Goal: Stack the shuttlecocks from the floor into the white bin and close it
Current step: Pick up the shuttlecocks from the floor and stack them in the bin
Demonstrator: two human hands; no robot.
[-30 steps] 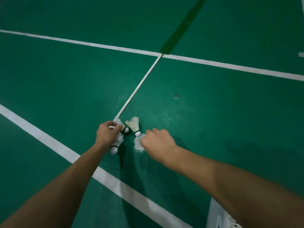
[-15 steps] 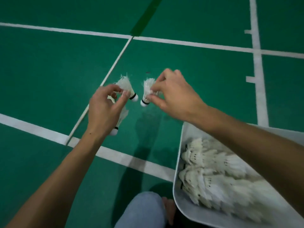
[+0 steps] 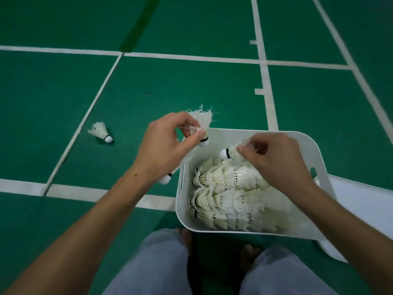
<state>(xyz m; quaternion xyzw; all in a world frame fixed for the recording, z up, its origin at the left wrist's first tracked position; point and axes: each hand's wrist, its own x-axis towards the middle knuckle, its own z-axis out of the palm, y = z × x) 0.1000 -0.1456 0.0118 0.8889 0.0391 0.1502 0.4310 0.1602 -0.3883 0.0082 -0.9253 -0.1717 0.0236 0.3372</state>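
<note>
White bin [image 3: 306,143]: open-topped, on the green court floor [image 3: 191,86] just ahead of my knees [image 3: 161,262], two rows of nested shuttlecocks [image 3: 229,196] lying on their sides inside, cork ends toward the left wall. Left hand [image 3: 163,147]: closed, thumb and forefinger pinching a frayed shuttlecock [image 3: 202,126] by its feathers, cork down, over the bin's far-left corner; a second shuttlecock's cork [image 3: 165,179] pokes out beneath the palm, apparently tucked under the lower fingers, though the hand hides how it is held. Right hand [image 3: 276,162]: closed on a third shuttlecock [image 3: 230,152], fingers around the feathers, cork pointing left, above the upper row in the bin; this hand and forearm cover the rows' right ends. Loose item: one shuttlecock on the floor [image 3: 100,132], tilted on its side just right of a thin white court line [image 3: 85,122], well apart from the bin. Flat white lid [image 3: 361,201]: on the floor beside the bin's right wall, partly behind my right forearm. Bare toes [image 3: 185,236] show between knees and bin.
</note>
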